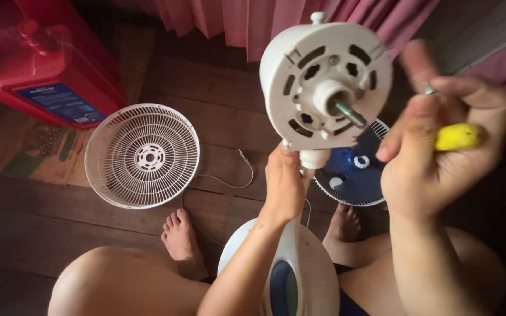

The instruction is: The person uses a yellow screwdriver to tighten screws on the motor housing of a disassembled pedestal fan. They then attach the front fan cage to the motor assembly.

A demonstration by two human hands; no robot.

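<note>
The scene is a dark wooden floor (pixel 218 99) with pink curtains (pixel 276 17) at the far side and a red plastic container (pixel 36 52) at the far left. On the floor at the left lies a white fan grille (pixel 142 155); at the right, partly hidden, another grille holds the blue fan blade (pixel 355 175). Near the person's legs is the white and blue fan base (pixel 300 275).

The white motor housing (pixel 323 79) is held up in the air, its metal shaft (pixel 349 114) pointing to the camera. The left hand (pixel 285 184) is closed around the neck just under the housing. The right hand (pixel 434 146) is closed around a yellow-handled tool (pixel 458 137), probably a screwdriver, and it looks blurred.

The risks, in my judgement: one hand alone carries the heavy head, so it could tip or slip and fall on the bare feet (pixel 180 240). The tool tip is near the fingers and could slip. The thin cable (pixel 224 181) on the floor could catch.
</note>
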